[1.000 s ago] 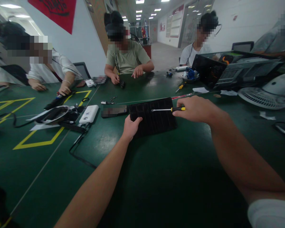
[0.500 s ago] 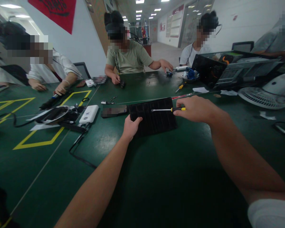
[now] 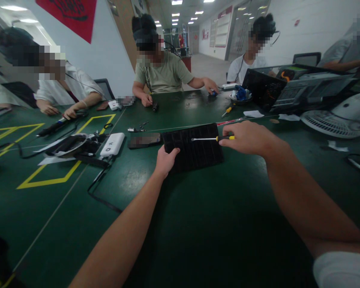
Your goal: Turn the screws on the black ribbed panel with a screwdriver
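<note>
Black ribbed panel (image 3: 195, 154) lies flat on the table (image 3: 198, 224), the left hand (image 3: 165, 160) closed on its left edge, unmoved. Right hand (image 3: 249, 138) still pinches the screwdriver (image 3: 213, 139), tip mid-panel beyond the left fingers. Only a co-worker's hand (image 3: 211, 86) far across has shifted.

Head-worn view, forward and down, close over green table (image 3: 198, 224)

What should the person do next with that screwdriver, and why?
Probably tilt the screwdriver so its tip seats in the black panel. The right hand holds its yellow handle, the shaft lies low across the panel, and the left hand braces the panel's near-left corner on the table. Whether the tip touches is unclear.
</note>
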The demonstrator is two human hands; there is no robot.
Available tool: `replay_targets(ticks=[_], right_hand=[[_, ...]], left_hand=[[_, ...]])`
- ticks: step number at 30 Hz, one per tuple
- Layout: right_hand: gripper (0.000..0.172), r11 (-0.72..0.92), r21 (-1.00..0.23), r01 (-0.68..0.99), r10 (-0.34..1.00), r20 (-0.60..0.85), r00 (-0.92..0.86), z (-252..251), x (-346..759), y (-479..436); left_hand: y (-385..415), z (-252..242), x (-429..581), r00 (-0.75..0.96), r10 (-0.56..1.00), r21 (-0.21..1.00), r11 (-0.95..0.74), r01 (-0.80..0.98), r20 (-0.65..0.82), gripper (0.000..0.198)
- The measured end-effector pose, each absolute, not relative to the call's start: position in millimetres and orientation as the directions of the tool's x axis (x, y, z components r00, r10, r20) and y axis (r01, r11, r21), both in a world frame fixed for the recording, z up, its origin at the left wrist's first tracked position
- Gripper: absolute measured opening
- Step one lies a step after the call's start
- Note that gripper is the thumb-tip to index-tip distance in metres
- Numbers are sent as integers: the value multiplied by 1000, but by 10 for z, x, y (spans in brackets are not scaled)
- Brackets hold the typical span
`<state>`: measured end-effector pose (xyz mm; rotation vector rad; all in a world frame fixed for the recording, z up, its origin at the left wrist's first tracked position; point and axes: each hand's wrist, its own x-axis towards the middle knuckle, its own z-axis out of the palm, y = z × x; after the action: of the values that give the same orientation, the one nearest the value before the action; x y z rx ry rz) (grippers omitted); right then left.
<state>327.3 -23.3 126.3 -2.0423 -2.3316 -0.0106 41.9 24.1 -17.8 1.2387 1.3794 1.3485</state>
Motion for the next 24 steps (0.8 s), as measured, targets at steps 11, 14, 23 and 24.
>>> replay_targets(ticks=[11, 14, 23, 24], right_hand=[[44, 119, -11, 993, 993, 24, -118, 1291, 3257, -235], [48, 127, 0, 992, 992, -2, -127, 1311, 3244, -238], [58, 125, 0, 992, 991, -56, -125, 1331, 3218, -258], [58, 126, 3, 992, 991, -46, -126, 1336, 3216, -266]], left_hand=[[228, -160, 419, -180, 981, 994, -50, 101, 67, 30], [224, -150, 424, -179, 981, 994, -55, 97, 72, 30], [217, -138, 425, -185, 981, 994, -39, 106, 59, 31], [220, -144, 422, -182, 981, 994, -41, 105, 60, 31]])
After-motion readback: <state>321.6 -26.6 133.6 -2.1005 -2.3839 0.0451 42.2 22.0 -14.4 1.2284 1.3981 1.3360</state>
